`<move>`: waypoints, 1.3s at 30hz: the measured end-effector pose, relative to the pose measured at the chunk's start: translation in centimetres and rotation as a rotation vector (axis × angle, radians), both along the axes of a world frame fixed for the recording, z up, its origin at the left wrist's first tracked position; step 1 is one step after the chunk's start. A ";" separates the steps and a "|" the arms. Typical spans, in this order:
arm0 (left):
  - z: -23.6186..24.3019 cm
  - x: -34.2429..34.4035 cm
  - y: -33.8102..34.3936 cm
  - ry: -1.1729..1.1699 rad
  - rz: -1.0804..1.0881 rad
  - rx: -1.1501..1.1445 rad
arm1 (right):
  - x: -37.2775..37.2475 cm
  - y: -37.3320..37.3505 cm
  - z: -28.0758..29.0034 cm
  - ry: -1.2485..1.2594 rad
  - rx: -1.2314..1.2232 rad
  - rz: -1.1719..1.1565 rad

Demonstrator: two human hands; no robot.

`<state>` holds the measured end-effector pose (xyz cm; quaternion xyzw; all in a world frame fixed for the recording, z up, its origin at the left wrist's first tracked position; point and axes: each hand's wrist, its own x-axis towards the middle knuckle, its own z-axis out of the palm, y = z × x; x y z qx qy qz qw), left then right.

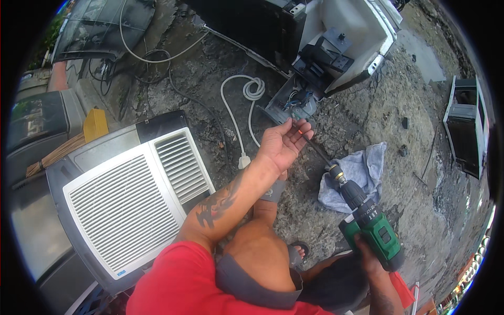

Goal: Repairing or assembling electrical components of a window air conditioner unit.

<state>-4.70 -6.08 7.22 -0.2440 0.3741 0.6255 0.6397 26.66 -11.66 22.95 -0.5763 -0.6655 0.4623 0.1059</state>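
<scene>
My right hand is wrapped round the handle of a green and black cordless drill. A long thin driver bit runs from its chuck up and left to my left hand. That hand is turned palm up, its fingers curled and pinched beside the bit's tip; whatever they hold is too small to make out. Just beyond the fingertips is an open grey metal box with several wires inside. It adjoins a partly dismantled appliance with a white shell and black inner parts.
A window air conditioner with a white louvred front lies at left. A white power cord loops on the rough ground, its plug near my left forearm. A grey-blue cloth lies under the drill. A black-and-white frame stands far right.
</scene>
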 end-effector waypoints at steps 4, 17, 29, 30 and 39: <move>0.1 -0.7 0.1 -0.064 -0.004 0.154 | 0.9 -0.7 -3.0 -0.076 0.128 0.154; -0.5 -1.4 -1.3 -0.014 0.056 0.192 | 1.3 -0.9 -6.5 -0.025 0.462 0.200; -1.5 -1.5 -2.5 0.044 0.046 0.148 | 1.8 0.6 -7.2 0.022 0.416 0.323; -1.8 -2.3 -3.4 0.059 0.054 0.139 | 0.6 1.4 -6.7 0.018 0.376 0.469; -2.0 -4.9 -7.4 0.201 0.099 0.041 | -5.0 0.3 -12.8 -0.439 0.271 1.168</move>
